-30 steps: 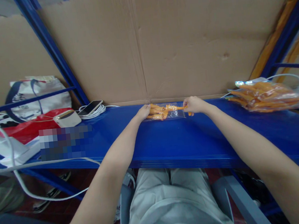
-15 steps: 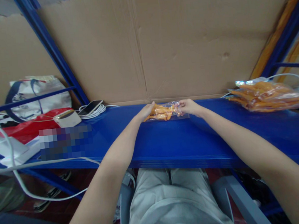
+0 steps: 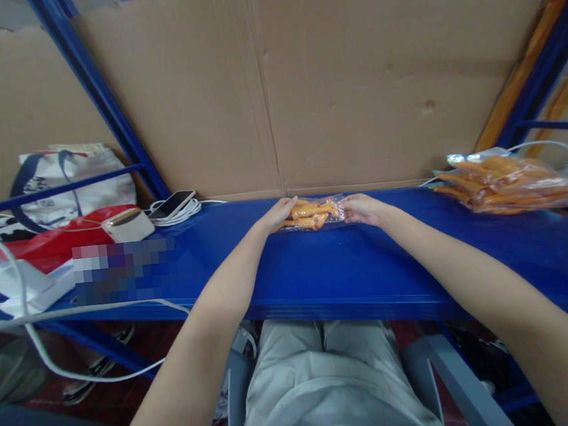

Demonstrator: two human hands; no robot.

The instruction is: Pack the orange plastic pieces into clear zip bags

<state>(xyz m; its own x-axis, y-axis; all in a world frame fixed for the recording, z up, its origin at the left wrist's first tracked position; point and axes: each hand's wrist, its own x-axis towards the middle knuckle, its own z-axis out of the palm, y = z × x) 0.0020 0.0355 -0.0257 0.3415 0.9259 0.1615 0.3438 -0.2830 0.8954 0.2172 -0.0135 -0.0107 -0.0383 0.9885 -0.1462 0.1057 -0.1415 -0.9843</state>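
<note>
A clear plastic bag point(image 3: 311, 214) with several orange, chicken-foot-like pieces inside lies on the blue shelf top point(image 3: 319, 270), close to the cardboard backing. My left hand point(image 3: 280, 213) is closed on the bag's left end, thumb on top. At the other end, my right hand point(image 3: 361, 209) pinches the clear plastic edge between thumb and fingers. The undersides of both hands are hidden. Farther right rests a larger clear bag point(image 3: 507, 181) full of similar orange pieces, apart from both hands.
Cardboard point(image 3: 342, 87) walls off the back, between blue metal posts point(image 3: 103, 103). To the left are a phone point(image 3: 173, 205) on a coiled white cable, a white box-shaped device point(image 3: 128, 226), red plastic point(image 3: 72, 237) and a cloth bag point(image 3: 79, 172). A loose white cable point(image 3: 38, 344) hangs over the front edge.
My right hand has shifted slightly down and its fingers have closed together on the bag's right end. The left hand stays at the left end.
</note>
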